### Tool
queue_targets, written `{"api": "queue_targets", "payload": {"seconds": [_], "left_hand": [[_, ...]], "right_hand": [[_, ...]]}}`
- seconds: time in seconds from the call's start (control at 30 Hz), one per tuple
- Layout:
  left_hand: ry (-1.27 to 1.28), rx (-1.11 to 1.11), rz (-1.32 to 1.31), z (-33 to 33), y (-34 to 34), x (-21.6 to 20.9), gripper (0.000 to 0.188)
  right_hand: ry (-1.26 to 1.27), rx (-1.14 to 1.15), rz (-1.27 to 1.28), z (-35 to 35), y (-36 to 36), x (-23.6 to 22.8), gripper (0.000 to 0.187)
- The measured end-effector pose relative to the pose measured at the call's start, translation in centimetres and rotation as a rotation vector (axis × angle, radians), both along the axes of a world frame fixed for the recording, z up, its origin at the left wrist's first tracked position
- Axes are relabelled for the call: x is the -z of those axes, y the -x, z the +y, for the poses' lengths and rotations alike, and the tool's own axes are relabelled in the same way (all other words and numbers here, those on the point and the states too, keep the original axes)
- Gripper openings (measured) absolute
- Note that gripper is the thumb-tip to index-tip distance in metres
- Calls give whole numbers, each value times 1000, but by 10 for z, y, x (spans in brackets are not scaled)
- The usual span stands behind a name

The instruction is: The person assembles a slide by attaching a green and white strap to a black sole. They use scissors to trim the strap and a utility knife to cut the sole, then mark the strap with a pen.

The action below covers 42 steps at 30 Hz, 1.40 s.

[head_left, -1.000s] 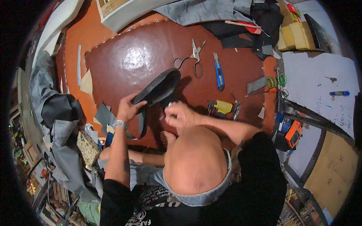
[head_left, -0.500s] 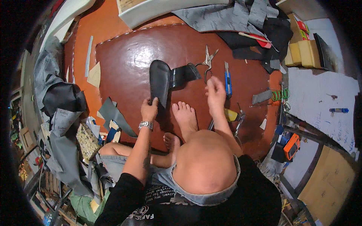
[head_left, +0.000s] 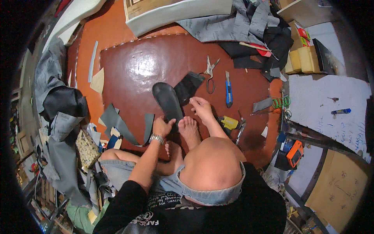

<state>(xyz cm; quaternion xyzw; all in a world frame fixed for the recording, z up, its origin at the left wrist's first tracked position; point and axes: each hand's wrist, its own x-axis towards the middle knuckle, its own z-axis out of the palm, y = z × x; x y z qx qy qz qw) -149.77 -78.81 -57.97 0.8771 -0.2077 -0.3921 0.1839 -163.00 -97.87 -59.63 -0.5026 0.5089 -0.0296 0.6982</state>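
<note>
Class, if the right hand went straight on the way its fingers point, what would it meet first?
Most likely the wide black strap beside the dark sole: the right hand points up and left toward it. Depth is unclear, so they may already touch.

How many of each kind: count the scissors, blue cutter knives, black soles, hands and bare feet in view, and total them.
Scissors: 1
Blue cutter knife: 1
Black sole: 1
Left hand and right hand: 2
Left bare foot and right bare foot: 2
Total: 7
</note>
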Motion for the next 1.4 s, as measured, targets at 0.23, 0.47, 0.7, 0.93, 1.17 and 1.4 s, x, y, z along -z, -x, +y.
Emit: {"api": "queue_targets", "payload": {"seconds": [0.23,0.47,0.7,0.93,1.17,1.4], "left_hand": [[-70,-115,-172,-6,-1,-16,51],[588,-193,-117,-60,-45,-45,36],[565,-87,145,-107,-73,-76,35],[545,-215,270,-97,-76,-70,30],[498,-751,647,-63,-62,-93,40],[359,-717,584,12,-80,-44,28]], "right_hand": [[-124,350,30,-12,-44,7,47],[85,255,-260,-14,-52,-17,33],[192,-39,-266,-15,-48,-45,31],[104,23,-386,-17,-53,-62,23],[326,-160,-522,0,-56,-68,21],[747,-620,-371,19,-44,-40,28]]}}
